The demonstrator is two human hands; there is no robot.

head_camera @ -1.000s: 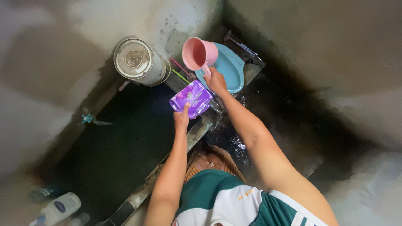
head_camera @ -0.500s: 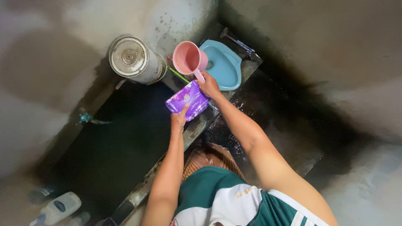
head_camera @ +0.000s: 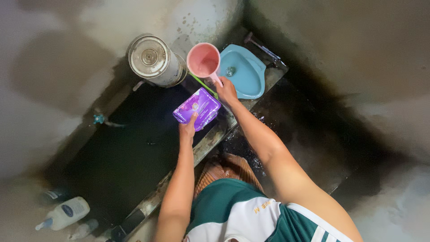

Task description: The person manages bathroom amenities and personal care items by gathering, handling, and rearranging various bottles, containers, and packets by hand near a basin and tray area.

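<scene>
Fingers of left hand (head_camera: pixel 187 130): curled up under the near edge of the purple pouch (head_camera: pixel 197 108), thumb pressed on its top face, pinching it; the pouch stretches away from the fingertips, lying flat and slightly tilted.
Purple pouch: held over the dark water tank (head_camera: pixel 121 152), just inside the tank's near ledge (head_camera: pixel 210 139).
Fingers of right hand (head_camera: pixel 227 92): wrapped tight round the handle of the pink dipper (head_camera: pixel 204 60); the cup sticks out beyond the knuckles, mouth facing up toward the camera.
Pink dipper: above the tank's far corner, just beyond the pouch, not touching it as far as can be seen.
Blue squat pan (head_camera: pixel 244 71): beside the tank's far end, right of the dipper.
Steel pot (head_camera: pixel 154 60): at the tank's far rim, left of the dipper.
White bottle (head_camera: pixel 65 213): by the tank's near left corner.
</scene>
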